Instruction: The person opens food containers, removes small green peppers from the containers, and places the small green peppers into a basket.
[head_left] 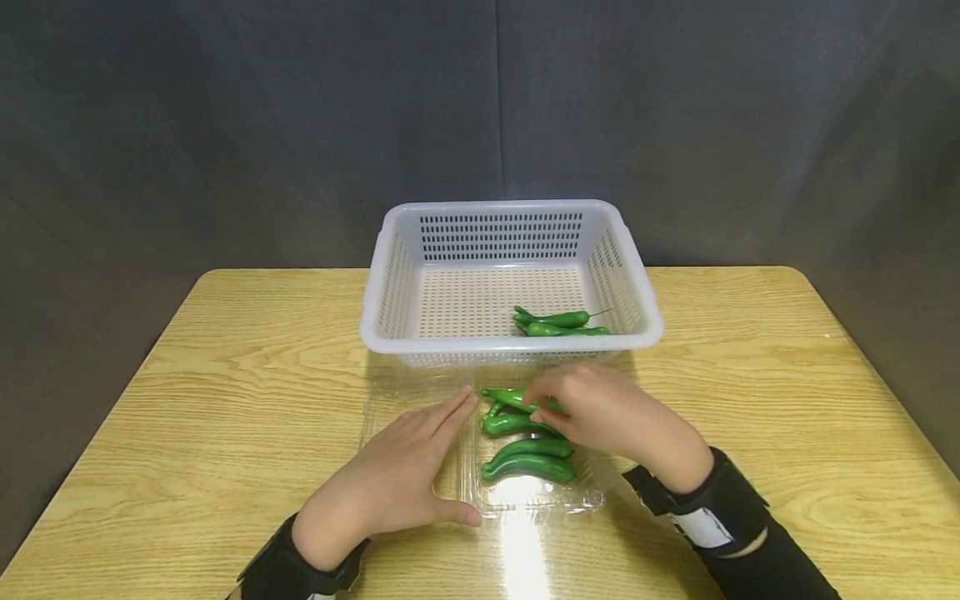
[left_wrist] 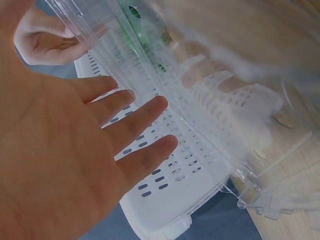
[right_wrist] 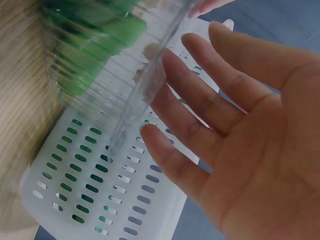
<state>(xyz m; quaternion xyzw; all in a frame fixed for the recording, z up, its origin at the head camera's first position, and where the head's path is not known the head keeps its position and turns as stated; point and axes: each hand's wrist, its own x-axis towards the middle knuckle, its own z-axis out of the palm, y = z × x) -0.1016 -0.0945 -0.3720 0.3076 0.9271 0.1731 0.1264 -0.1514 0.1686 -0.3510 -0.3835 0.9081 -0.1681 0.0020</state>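
Note:
An opened clear plastic clamshell box (head_left: 592, 500) lies on the table, with several green chili peppers (head_left: 528, 468) in its right half. My left hand (head_left: 397, 471) is at the fold between the halves, fingers straight and thumb spread; in the left wrist view nothing lies in its palm. Above the upper peppers is my right hand (head_left: 600, 408), its fingertips bent down by a green pepper (head_left: 501, 395). In the right wrist view the fingers (right_wrist: 192, 110) are loosely extended beside the clear wall, with no pepper visible between them.
Behind the box stands a white perforated basket (head_left: 375, 329). Several more green peppers (head_left: 562, 320) lie at its front right. The wooden table (head_left: 187, 400) ends at a dark curtain (head_left: 300, 133).

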